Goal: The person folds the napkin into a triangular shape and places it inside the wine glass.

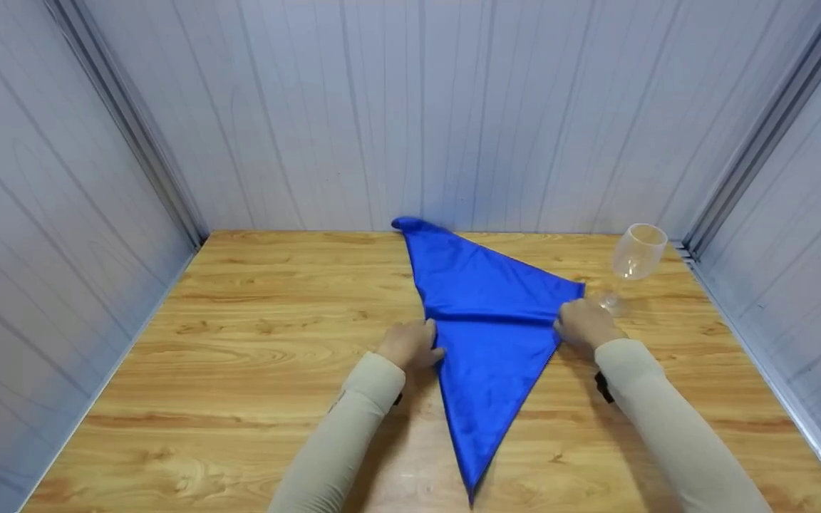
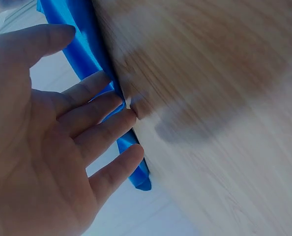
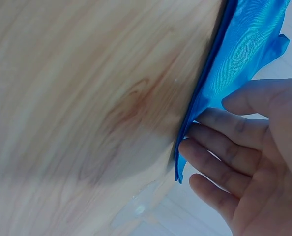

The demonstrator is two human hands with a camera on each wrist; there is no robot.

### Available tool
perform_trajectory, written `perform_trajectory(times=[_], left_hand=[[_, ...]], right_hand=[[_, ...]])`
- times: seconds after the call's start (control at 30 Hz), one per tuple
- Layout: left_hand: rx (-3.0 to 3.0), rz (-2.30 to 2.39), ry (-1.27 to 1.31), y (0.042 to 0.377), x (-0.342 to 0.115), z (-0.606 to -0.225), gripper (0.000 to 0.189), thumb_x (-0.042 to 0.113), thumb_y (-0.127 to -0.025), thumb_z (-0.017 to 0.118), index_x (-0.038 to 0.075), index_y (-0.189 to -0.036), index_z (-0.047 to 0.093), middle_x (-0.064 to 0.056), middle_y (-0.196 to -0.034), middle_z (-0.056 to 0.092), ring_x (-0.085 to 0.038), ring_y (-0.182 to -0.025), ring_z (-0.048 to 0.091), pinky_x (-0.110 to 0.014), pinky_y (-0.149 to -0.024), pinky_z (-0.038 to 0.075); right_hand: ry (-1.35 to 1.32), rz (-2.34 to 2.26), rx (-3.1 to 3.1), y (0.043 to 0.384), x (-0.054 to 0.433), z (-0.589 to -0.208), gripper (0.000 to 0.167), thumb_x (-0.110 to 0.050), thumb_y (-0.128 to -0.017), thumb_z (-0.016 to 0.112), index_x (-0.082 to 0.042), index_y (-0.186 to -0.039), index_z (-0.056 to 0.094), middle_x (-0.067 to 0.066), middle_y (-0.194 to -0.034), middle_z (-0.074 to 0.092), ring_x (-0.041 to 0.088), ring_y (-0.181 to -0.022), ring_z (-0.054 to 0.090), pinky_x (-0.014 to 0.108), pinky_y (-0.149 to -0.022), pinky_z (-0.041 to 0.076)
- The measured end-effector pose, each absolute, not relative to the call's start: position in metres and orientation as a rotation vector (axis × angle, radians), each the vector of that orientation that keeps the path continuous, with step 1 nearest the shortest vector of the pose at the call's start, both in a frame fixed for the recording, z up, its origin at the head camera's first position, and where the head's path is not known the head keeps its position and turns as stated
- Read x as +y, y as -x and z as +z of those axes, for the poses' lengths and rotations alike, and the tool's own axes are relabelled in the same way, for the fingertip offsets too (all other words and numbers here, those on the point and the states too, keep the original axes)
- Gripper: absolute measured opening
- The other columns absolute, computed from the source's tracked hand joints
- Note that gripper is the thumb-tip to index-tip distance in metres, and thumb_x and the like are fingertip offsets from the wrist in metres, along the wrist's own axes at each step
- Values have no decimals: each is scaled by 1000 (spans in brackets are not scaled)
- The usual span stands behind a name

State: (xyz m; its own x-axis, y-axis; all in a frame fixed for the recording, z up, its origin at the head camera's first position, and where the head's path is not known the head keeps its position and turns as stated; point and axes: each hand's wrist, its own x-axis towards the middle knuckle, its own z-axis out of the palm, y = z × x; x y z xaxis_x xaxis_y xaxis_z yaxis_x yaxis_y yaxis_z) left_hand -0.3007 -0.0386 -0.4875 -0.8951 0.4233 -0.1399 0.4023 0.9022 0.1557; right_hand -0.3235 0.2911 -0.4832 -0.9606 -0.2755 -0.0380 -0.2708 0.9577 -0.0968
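Observation:
A shiny blue cloth [image 1: 496, 374] lies on the wooden table in a kite-like folded shape, a crease running across its middle and one point towards me. At its left edge, my left hand [image 1: 408, 344] touches the fabric; the left wrist view shows loosely extended fingers [image 2: 106, 132] along that edge, with the thumb apart. My right hand [image 1: 586, 324] is at the cloth's right corner. In the right wrist view its slightly bent fingers [image 3: 219, 157] meet the cloth edge [image 3: 197, 101], and the thumb stands away from them.
A clear stemmed glass [image 1: 638, 253] stands just beyond my right hand, near the table's back right corner. The wooden table [image 1: 239, 370] is enclosed by white panel walls [image 1: 382, 107] at the back and both sides. The cloth's far tip reaches the back wall.

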Motion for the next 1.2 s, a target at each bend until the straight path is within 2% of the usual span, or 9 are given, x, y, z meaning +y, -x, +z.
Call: perform_trajectory(times=[0.13,0.37,0.6,0.7,0.9,1.2], left_hand=[[2909,205,-617,302,-39,-489,49,45,-96,64,2,-117,60,-15,-107,68,-28,-98,66,-46,-84,54],[2939,172,-605,303,-39,-486,51,45,-93,68,0,-116,60,-16,-105,68,-30,-97,67,-48,-81,55],[2914,141,-563,306,-40,-483,65,42,-93,67,-2,-139,52,-16,-127,63,-30,-113,63,-48,-88,54],[2910,120,-542,307,-41,-484,67,42,-94,67,-1,-142,50,-15,-130,62,-28,-115,62,-48,-88,54],[2918,134,-544,309,-42,-483,65,38,-93,68,-2,-140,52,-16,-126,64,-29,-112,64,-48,-86,55],[2900,151,-507,314,-46,-480,58,34,-93,69,-4,-134,55,-17,-120,66,-29,-104,66,-45,-85,55]], right_hand=[[436,-168,3038,321,290,-480,30,-13,-93,59,-7,-64,57,10,-70,57,27,-64,54,51,-62,51],[488,-156,3009,315,288,-479,31,-13,-94,58,-8,-64,58,9,-68,58,25,-63,54,50,-63,51],[464,-211,2934,311,285,-473,31,-14,-96,56,-8,-66,59,8,-69,56,24,-65,51,45,-61,49],[446,-217,2901,310,284,-471,31,-16,-97,55,-9,-67,59,7,-70,56,24,-66,51,44,-62,49],[433,-201,2854,310,283,-469,30,-18,-97,55,-11,-68,60,6,-72,56,23,-69,51,42,-64,48],[508,-272,2826,309,283,-470,34,-16,-94,55,-15,-60,53,-3,-59,48,16,-59,45,31,-54,38]])
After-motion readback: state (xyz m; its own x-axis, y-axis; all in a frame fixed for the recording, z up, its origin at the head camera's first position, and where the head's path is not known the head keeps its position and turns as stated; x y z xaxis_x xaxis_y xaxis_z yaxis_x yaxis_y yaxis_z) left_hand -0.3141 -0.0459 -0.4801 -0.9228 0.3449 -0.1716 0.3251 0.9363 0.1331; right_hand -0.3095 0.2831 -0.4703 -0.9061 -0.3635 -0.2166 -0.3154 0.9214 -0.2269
